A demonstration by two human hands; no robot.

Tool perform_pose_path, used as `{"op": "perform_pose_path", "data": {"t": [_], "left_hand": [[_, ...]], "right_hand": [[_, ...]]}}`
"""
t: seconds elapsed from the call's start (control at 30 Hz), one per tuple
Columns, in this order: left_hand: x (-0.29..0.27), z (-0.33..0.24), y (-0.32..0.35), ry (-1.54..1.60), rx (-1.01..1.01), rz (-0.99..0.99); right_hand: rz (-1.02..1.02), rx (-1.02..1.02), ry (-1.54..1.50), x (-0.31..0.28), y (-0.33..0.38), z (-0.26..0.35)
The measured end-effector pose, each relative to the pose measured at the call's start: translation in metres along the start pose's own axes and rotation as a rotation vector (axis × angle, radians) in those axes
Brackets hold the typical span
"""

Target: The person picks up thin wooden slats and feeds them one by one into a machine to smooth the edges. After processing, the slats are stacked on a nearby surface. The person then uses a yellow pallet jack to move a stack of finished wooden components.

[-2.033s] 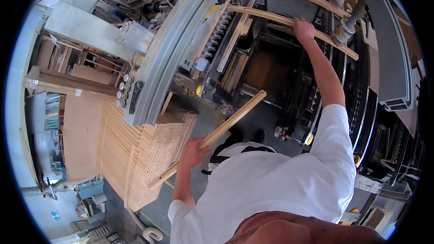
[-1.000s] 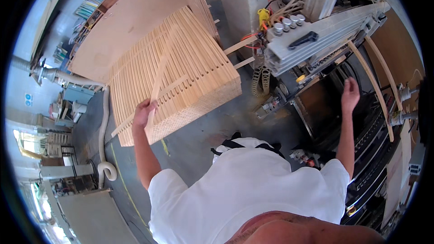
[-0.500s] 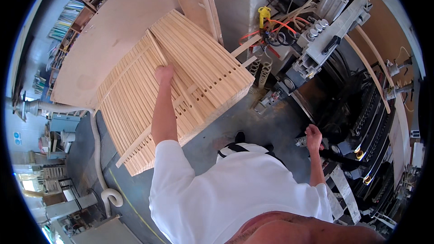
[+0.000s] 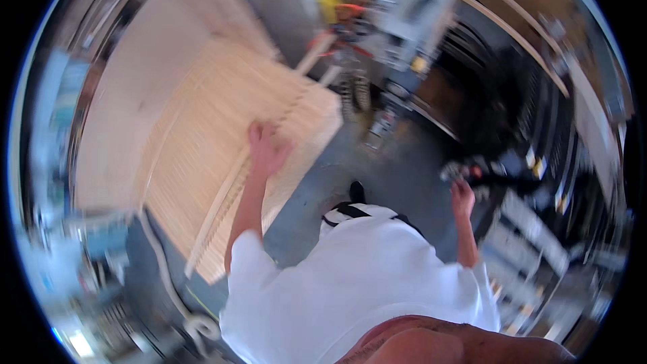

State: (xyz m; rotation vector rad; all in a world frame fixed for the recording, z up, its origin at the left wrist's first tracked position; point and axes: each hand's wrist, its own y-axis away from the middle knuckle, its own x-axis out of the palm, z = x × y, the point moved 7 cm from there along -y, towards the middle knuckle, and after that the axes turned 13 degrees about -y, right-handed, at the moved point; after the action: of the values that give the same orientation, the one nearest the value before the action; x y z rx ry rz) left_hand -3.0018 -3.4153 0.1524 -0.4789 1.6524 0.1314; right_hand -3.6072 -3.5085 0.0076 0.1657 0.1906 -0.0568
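A broad layer of pale wooden slats (image 4: 202,114) lies side by side on a stack at the left, with a row of drilled holes near its front edge. My left hand (image 4: 269,154) rests over the slats beside these holes, its fingers spread and nothing gripped in them. A thin wooden strip (image 4: 217,212) lies crosswise over the slats below that hand. My right hand (image 4: 462,198) hangs at the right near the machine, its fingers curled in and nothing visible in them. Motion smears the picture.
A large board (image 4: 125,114) stands behind the stack. To the right is a dark machine (image 4: 465,87) with curved wooden strips (image 4: 515,44) above it. Two strip ends (image 4: 315,54) stick out past the stack. A pale hose (image 4: 165,266) runs along the floor at left.
My left hand has let go of a slat that lay askew and moved toward the holes, fingers spreading. No askew slat shows now. The whole view has turned; my right hand stays low.
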Motion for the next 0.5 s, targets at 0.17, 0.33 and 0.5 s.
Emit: {"op": "perform_pose_path", "data": {"t": [0.17,0.33,0.5], "left_hand": [[0.016,-0.019,0.058,-0.021,0.095,0.062],[0.018,-0.021,0.046,-0.167,0.354,-0.176],[0.023,-0.015,0.033,-0.393,0.310,-0.166]], "right_hand": [[-0.052,-0.002,0.247,-0.035,0.020,0.015],[-0.206,-0.044,0.265,-0.114,0.080,-0.018],[-0.708,0.173,0.357,-0.231,0.205,-0.070]]}}
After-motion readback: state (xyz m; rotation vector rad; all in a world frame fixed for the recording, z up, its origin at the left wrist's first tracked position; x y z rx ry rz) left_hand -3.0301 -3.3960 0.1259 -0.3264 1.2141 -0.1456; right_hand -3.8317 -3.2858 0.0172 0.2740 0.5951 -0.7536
